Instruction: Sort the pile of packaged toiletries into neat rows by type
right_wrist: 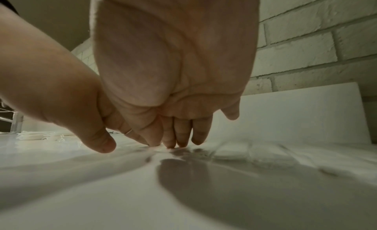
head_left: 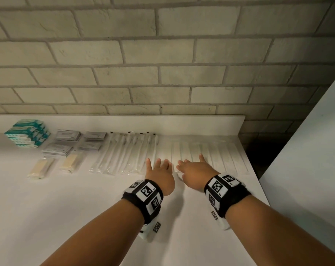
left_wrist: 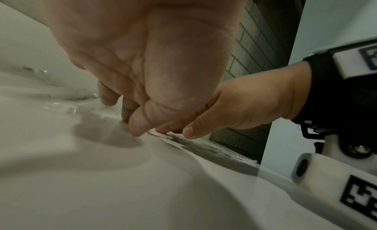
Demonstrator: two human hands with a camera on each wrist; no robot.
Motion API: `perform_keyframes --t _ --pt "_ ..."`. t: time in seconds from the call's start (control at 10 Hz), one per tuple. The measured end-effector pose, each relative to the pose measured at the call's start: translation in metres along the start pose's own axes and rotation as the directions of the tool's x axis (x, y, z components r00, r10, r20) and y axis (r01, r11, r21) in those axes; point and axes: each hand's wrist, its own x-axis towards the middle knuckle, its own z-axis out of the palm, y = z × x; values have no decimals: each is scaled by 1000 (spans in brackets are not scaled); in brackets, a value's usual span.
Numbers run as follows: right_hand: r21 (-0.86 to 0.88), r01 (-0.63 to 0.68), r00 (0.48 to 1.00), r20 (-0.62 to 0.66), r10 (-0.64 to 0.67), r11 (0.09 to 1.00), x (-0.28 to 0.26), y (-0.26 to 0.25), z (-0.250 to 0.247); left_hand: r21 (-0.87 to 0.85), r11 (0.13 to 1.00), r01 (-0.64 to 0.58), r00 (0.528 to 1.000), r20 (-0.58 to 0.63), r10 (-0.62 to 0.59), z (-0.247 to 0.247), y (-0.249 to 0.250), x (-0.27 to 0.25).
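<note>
Because the sorting looks nearly finished, both hands work at the last row, not at any pile. The left hand and the right hand lie side by side, palms down, at about 5 o'clock on the table. Their straight, loosely spread fingers press on the near ends of the long clear sachets. Neither grip closes on anything; each is wide and flat, which suits nudging thin packets into line without lifting them. From the left wrist view the fingertips touch the surface at the edge of a packet, though glare on the clear film makes it hard to say exactly which packet is under them.

The task's things run along the far edge against the brick wall, grouped by kind so each type reads as one band:
- teal boxes stacked at 9 o'clock;
- grey flat sachets just right of them, in overlapping stacks;
- cream bars in clear wrap nearer the person, in front of the sachets;
- wrapped toothbrushes laid parallel, touching side by side, around 12 o'clock;
- the long clear sachets filling the stretch toward 3 o'clock.

Laying the long items parallel with their ends level keeps the row compact; the press here likely squares those ends.
</note>
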Motion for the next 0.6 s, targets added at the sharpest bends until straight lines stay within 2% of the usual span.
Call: perform_keyframes --t 0.2,0.3,0.4,0.5,0.6 --pt "-9 2 1000 -7 -2 1000 1 1 0 -13 1000 9 1000 6 -9 2 1 2" --pt "51 7 997 -75 -4 999 -3 1 5 -25 1000 11 1000 -19 -12 4 0 -1" --pt "134 20 993 -122 -3 991 -17 -5 10 -63 998 9 996 -85 -15 7 -6 -15" --pt "189 62 993 -111 -41 980 -44 -11 18 -105 994 -3 986 -166 -14 20 -19 -40" --pt "316 60 996 -87 -34 947 -81 -15 28 -168 985 -31 976 -218 -7 40 -33 -79"
